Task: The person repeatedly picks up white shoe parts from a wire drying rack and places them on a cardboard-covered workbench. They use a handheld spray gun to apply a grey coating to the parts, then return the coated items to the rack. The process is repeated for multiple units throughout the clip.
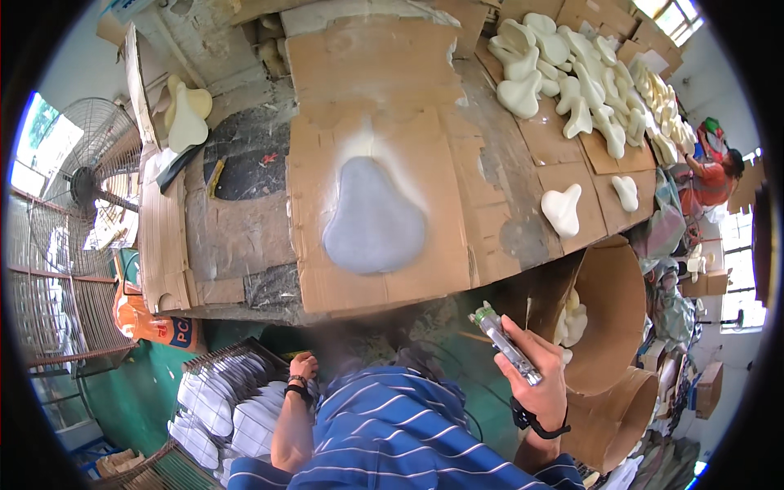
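Observation:
My right hand (535, 376) is closed round a silver spray gun (506, 347) with a green front end, held off the table's near edge. On the cardboard sheet (384, 298) in front of me lies a grey bicycle saddle-shaped pad (374, 220), broad end toward me. Pale overspray rings its narrow end. My left hand (304, 366) hangs low by a wire rack, its fingers curled in; what they hold, if anything, is hidden. Stacked on that rack are several pale saddle-shaped covers (253, 420).
Cream foam saddle pads (572, 73) are heaped at the far right, with two loose pads nearer. Cardboard drums (612, 327) stand at my right. A caged fan (82, 180) and an orange sack (151, 318) are on the left. A person in red (714, 180) is farther right.

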Demonstrator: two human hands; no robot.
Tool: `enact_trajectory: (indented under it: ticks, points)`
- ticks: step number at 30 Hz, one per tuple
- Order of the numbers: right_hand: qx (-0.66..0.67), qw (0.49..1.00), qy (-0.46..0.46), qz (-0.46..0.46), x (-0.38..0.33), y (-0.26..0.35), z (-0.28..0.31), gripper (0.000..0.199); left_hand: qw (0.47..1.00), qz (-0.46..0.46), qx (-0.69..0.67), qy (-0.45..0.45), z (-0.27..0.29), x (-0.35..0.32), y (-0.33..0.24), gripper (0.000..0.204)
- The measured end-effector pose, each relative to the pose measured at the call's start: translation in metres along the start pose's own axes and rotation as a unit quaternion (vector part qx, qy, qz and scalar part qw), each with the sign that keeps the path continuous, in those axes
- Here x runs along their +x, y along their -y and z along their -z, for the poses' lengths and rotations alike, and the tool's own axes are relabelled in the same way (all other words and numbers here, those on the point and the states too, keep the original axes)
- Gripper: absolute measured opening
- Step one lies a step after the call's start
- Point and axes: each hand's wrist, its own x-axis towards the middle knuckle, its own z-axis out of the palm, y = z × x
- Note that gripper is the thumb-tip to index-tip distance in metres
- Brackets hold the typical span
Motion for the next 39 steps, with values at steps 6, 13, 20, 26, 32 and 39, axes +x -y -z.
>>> enact_trajectory:
  ticks: [6, 13, 20, 26, 32, 39]
  points:
    - [0.033, 0.999, -0.032, 0.026, 0.003, 0.012, -0.011, 0.054, 0.997, 0.009, 0.074, -0.013, -0.008, -0.009, -0.005, 0.041]
    - [0.019, 0.999, -0.033, 0.029, 0.0, 0.006, -0.008, 0.062, 1.0, 0.017, 0.019, 0.017, -0.006, -0.006, -0.007, 0.043]
    - [0.002, 0.999, 0.047, 0.004, -0.012, 0.003, 0.009, 0.057, 0.999, 0.021, 0.043, 0.014, -0.005, -0.004, -0.006, 0.039]
    - [0.028, 0.999, 0.013, 0.014, -0.012, 0.001, 0.007, 0.063, 0.998, 0.011, 0.064, 0.003, -0.013, -0.008, -0.019, 0.04]
    - [-0.006, 0.998, 0.064, -0.002, -0.025, -0.011, 0.028, 0.071, 0.997, -0.007, 0.079, -0.015, -0.017, -0.006, -0.026, 0.041]
    - [0.006, 0.995, 0.103, 0.016, -0.029, -0.02, 0.02, 0.071, 0.978, -0.16, 0.11, -0.075, -0.027, -0.009, -0.05, 0.033]
